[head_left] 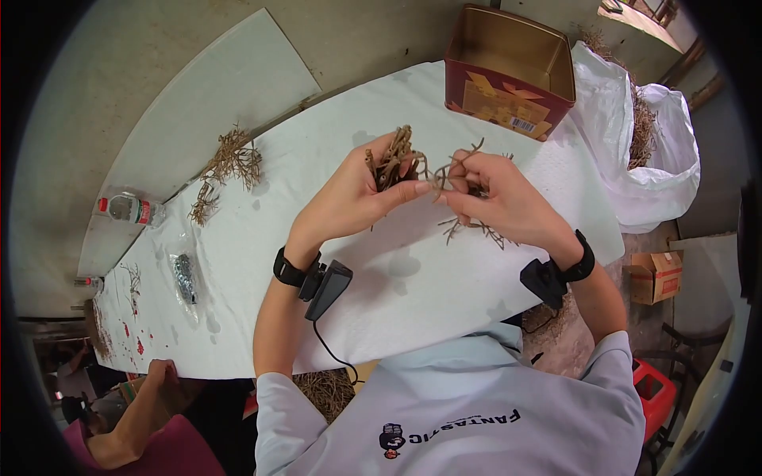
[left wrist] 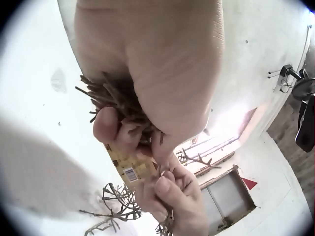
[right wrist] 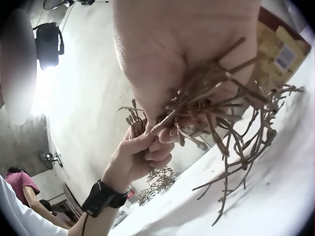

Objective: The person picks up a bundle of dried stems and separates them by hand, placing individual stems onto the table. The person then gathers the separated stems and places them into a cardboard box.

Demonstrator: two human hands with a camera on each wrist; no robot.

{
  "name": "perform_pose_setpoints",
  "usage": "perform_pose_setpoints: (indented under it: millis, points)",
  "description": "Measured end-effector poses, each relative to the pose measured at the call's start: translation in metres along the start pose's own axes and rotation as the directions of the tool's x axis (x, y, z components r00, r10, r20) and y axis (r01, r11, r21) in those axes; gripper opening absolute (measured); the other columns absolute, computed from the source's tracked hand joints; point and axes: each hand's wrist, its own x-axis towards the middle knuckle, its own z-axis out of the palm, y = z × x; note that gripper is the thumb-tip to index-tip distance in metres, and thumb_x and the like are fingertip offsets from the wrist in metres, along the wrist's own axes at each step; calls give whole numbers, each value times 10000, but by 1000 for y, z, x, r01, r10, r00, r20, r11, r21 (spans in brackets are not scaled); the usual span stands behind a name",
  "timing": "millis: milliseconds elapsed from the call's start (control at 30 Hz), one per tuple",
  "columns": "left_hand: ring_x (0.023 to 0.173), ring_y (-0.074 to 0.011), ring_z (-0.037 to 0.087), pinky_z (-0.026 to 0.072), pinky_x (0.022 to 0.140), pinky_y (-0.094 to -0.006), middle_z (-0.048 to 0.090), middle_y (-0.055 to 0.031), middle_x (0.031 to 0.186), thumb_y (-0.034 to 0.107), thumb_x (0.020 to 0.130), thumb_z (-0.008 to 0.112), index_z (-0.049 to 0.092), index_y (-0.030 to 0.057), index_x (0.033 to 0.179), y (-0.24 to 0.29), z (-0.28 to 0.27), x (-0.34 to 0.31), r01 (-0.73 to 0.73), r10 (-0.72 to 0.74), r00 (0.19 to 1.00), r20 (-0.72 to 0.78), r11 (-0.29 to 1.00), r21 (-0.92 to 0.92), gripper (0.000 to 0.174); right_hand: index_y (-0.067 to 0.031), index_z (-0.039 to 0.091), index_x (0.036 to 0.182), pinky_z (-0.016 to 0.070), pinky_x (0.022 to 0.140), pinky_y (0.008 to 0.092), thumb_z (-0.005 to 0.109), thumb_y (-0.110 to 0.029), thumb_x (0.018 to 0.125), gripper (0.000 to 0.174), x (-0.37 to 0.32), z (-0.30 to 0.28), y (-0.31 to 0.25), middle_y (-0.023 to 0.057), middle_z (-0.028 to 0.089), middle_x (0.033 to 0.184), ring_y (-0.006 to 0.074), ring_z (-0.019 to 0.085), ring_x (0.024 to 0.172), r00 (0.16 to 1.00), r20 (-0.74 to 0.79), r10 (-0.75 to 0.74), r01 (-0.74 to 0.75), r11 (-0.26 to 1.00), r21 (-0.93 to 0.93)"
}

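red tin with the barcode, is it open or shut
Open: in the head view no lid covers the tin, and its gold-coloured inside shows through the top.

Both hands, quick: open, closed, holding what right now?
Left hand: closed, holding a bundle of twigs.
Right hand: closed, holding branched twigs.
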Motion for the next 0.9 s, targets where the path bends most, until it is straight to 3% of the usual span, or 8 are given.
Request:
perform_pose_setpoints:
  millis: [200,300,367,433,567,700,767,900]
  points:
    - [683,-59,436,383,601,-239,484,43,755,177,919,741,521,62,867,-7,-10,-3,-3,5,990,138,1000,-12,254,0,432,795,397,584,264,631,-75,956,267,-10,-9,-6,-4,431,696,78,465,642,970,241,-20,30,999,-37]
    - [647,-61,446,382,572,-247,476,45,724,167,927,725,526,65,868,-13,-20,-3,53,-35,985,168,993,-103,232,-5,442,811,375,586,277,628,-103,964,260,-19,-11,-23,5,486,695,85,447,642,954,283,102,-71,991,-117]
    - [602,-55,458,371,526,-246,471,44,687,129,927,706,560,59,896,-23,-53,-7,41,-34,994,-101,996,73,164,-12,451,820,383,593,273,621,-107,968,245,-30,-28,-5,4,505,696,88,458,649,950,305,62,-24,992,-126]
    - [582,-48,463,364,511,-229,500,40,687,104,917,696,599,48,945,-37,-101,-19,-51,45,882,-470,999,-1,116,-27,468,837,400,606,266,607,-113,976,214,-39,-47,16,1,541,698,94,480,662,937,350,-10,67,986,-150]
    - [576,-41,449,347,515,-217,514,38,690,112,884,735,626,36,990,-31,-102,-12,-202,58,923,-380,914,-352,170,-47,497,886,436,669,249,586,-112,984,147,-25,-39,22,0,598,791,105,531,735,981,133,140,-168,958,233]
    - [568,-42,437,325,509,-224,508,39,685,129,853,773,587,53,899,-14,-50,1,-136,100,902,-420,989,-56,206,-58,503,913,458,740,234,580,-116,987,121,0,-22,20,3,604,899,101,569,834,992,-9,125,-109,897,429]
    - [590,-36,437,322,522,-223,498,42,699,123,824,799,574,65,844,-14,-40,4,23,-92,948,-305,974,-224,233,-60,501,915,458,750,233,589,-113,983,123,8,-22,22,6,599,919,95,569,851,993,24,117,-116,886,449]
    - [602,-41,433,337,541,-217,515,40,723,132,798,826,609,60,847,-15,-22,6,79,-153,976,-152,910,-408,234,-67,495,915,461,764,232,620,-98,968,139,19,-10,19,7,583,945,78,568,875,994,91,57,-96,861,499]
